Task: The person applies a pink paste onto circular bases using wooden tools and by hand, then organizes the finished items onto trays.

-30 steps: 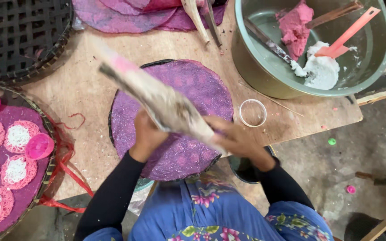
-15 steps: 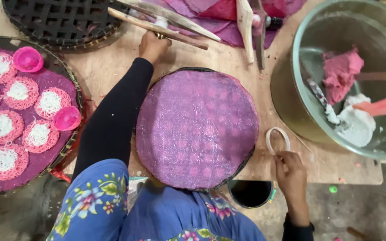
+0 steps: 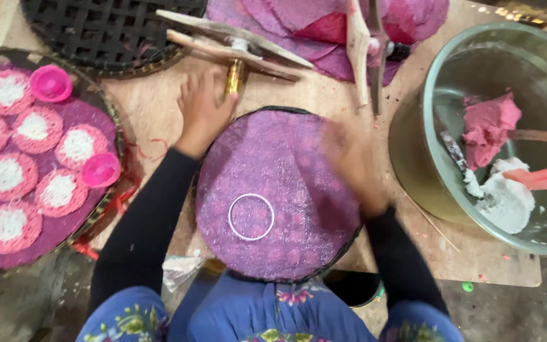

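— Where is the left hand (image 3: pixel 202 109)?

— Stretched forward, palm down, its fingers (image 3: pixel 192 82) spread loosely and pointing away from the body. It grips nothing.

— And the arm behind it?

— A black sleeve runs from the wrist back toward the lap, nearly straight.

— The right hand (image 3: pixel 352 158)?

— Blurred, so the fingers cannot be told apart. It sits forward of its own black sleeve, at about the same height as the left forearm, well apart from the left hand.

— Is it holding anything?

— Too smeared to tell.
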